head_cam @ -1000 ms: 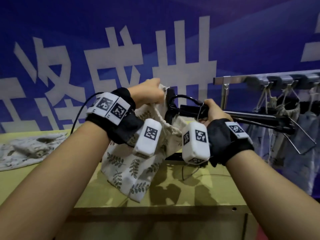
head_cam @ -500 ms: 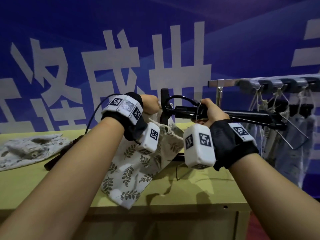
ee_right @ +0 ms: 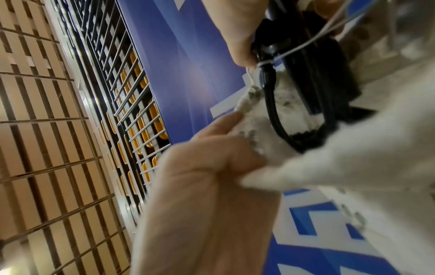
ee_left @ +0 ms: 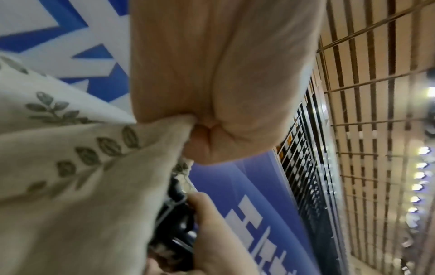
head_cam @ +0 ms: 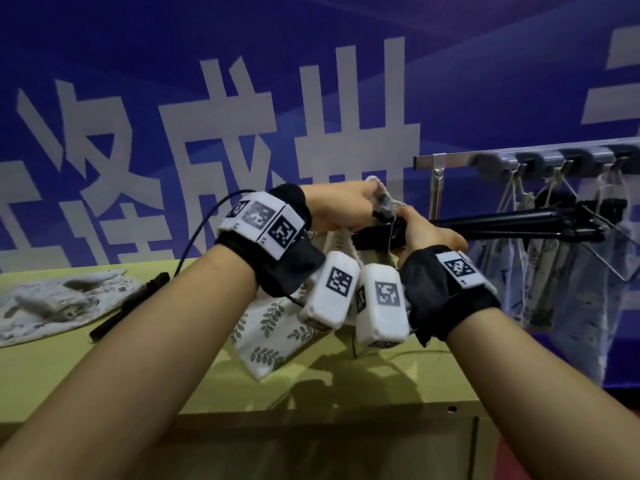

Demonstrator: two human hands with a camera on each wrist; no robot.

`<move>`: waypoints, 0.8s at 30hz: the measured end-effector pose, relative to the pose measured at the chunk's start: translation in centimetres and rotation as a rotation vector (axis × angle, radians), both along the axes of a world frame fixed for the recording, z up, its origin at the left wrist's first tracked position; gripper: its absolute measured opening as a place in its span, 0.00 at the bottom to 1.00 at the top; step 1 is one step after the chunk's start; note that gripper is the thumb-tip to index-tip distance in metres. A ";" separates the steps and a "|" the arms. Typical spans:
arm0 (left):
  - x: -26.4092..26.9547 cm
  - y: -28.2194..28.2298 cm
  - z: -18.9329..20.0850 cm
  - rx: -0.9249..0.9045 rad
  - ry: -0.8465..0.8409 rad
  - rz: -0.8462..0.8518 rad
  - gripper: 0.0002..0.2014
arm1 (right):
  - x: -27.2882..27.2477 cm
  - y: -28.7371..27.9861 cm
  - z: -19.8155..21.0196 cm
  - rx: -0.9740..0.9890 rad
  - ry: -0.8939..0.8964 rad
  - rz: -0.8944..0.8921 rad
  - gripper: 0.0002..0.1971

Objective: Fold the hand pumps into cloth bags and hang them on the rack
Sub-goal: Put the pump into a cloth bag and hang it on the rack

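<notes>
Left hand [head_cam: 341, 206] pinches the bag [head_cam: 273, 327] mouth; right hand [head_cam: 424, 230] grips the pump [head_cam: 512, 225]. Keep the mouth wide, feed the pump end straight into the bag

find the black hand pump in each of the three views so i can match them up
Head: the black hand pump runs from centre to the right, gripped by the right hand.
Left wrist: its dark body sits low centre, beside the leaf-print cloth bag.
Right wrist: pump and hose at upper right.
Shared landmark: the leaf-print bag's mouth.
</notes>
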State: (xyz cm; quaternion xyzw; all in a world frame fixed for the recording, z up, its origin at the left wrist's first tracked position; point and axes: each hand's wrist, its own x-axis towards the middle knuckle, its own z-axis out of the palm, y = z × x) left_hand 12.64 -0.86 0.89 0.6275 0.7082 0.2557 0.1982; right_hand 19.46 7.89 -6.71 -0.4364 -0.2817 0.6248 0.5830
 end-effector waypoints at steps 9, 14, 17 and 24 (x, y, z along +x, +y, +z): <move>-0.1 0.7 0.6 0.093 -0.521 -0.135 0.27 | 0.9 -0.8 -0.3 0.003 0.107 0.118 0.51; 0.9 1.5 -0.1 0.009 -0.226 -0.174 0.40 | 0.5 -1.0 -0.3 0.007 0.168 0.170 0.60; 0.9 1.6 -0.2 -0.052 -0.126 -0.209 0.47 | 0.7 -1.3 -0.3 -0.030 0.158 0.207 0.60; 0.3 2.6 -0.7 -0.071 0.268 -0.237 0.55 | 0.7 -0.7 -0.9 0.044 0.098 0.316 0.32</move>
